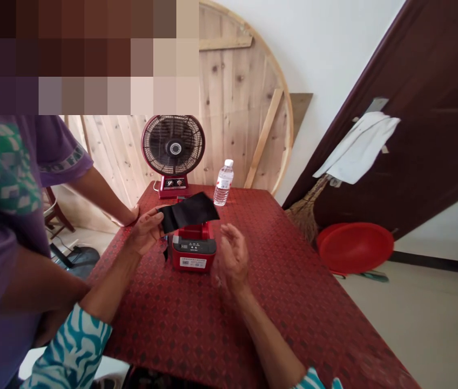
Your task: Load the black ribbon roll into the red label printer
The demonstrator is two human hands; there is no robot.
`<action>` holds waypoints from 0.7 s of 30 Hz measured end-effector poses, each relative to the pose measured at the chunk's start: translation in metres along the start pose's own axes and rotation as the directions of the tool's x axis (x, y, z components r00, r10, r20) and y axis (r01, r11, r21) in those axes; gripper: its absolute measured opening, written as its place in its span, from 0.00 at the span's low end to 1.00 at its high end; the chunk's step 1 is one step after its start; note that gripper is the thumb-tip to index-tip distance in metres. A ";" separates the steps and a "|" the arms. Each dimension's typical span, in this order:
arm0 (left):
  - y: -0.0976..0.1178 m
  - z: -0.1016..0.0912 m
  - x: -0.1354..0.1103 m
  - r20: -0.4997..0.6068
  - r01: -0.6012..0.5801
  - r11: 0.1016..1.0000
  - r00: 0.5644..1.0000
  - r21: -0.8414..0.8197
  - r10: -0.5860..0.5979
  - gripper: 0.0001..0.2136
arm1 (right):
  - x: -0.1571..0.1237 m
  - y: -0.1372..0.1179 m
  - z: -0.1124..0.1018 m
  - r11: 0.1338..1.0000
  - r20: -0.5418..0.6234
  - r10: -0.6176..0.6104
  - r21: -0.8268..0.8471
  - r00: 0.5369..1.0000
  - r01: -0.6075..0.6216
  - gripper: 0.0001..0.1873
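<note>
My left hand (147, 232) is closed on one end of a flat black sheet (190, 212), pinching it between thumb and fingers. The sheet stretches to the right, above a red and black boxy device (194, 255) on the table, and hides part of that device. A white label and small buttons show on the device's near side. To the right of the device, my right hand (235, 258) is raised with its fingers extended, slightly blurred and holding nothing visible.
The table (285, 281) has a red patterned cover. At its far end stand a red fan (173, 148) and a water bottle (223, 183). Another person's hand (129, 215) rests on the left edge. A red basin (356, 248) and a broom (305, 210) are at right.
</note>
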State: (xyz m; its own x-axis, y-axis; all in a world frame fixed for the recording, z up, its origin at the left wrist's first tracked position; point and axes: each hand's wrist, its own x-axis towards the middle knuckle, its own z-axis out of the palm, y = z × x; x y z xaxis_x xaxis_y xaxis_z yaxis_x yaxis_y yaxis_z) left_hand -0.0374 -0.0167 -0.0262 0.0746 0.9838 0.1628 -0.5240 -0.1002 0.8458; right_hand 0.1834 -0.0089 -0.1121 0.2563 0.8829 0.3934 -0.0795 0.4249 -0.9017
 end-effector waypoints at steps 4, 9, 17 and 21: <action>-0.003 0.018 -0.012 0.058 -0.004 0.998 0.998 -0.064 0.008 0.14 | -0.017 -0.057 0.021 0.994 0.339 -0.093 -0.019 0.936 0.105 0.31; -0.007 0.032 -0.025 0.136 0.048 0.998 0.990 -0.045 -0.041 0.17 | -0.015 -0.083 0.054 0.968 0.246 0.095 0.204 0.965 -0.147 0.23; -0.011 0.029 -0.029 0.106 0.093 0.983 0.991 -0.158 -0.077 0.19 | 0.010 -0.088 0.078 0.842 0.117 0.299 0.434 0.947 -0.320 0.18; -0.010 0.022 -0.027 0.073 0.084 0.971 0.995 -0.225 -0.069 0.17 | 0.014 -0.089 0.086 0.844 0.147 0.295 0.424 0.944 -0.330 0.18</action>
State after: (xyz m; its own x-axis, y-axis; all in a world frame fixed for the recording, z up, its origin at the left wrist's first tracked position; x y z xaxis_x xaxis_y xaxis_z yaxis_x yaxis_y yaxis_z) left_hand -0.0158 -0.0455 -0.0283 0.1724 0.9749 0.1406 -0.6932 0.0186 0.7205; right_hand 0.1109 -0.0175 -0.0105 0.0773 0.9883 0.1315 -0.5598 0.1522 -0.8145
